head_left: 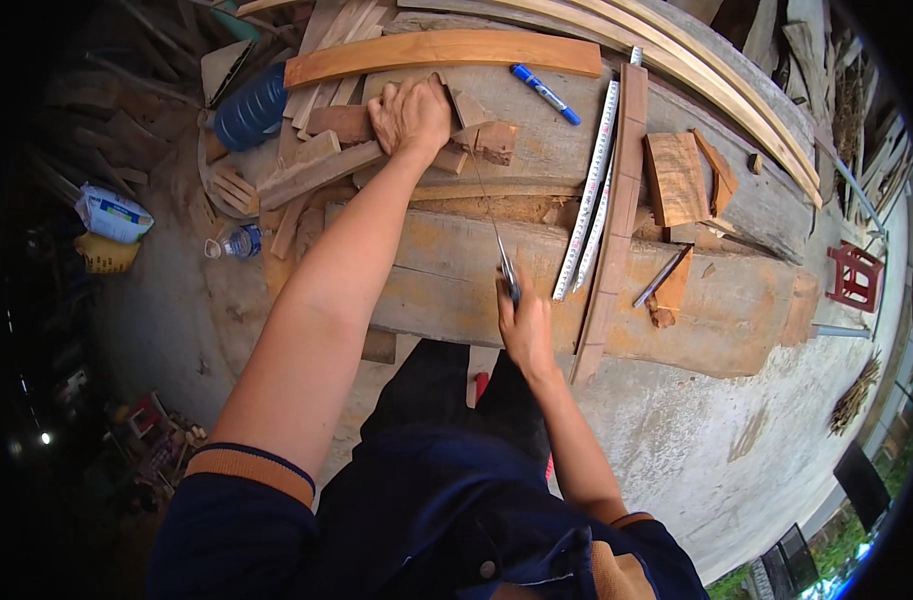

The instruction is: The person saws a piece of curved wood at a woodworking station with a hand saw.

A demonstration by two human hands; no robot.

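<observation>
My left hand presses down with curled fingers on a short wood piece, whose reddish-brown end shows left of the fingers. Just right of that hand lies a small wood block with a rough end. Nearer my body, my right hand is closed round the dark handle of a handsaw. Its thin blade runs away from me toward the wood beside my left hand. The exact contact of blade and wood is hard to make out. A wide, weathered plank lies beneath both hands.
A curved orange-brown board lies at the back, near a blue marker. Right of the saw are a folding ruler, a long brown strip and offcuts. A blue jug and small bottle stand left; a red stool, far right.
</observation>
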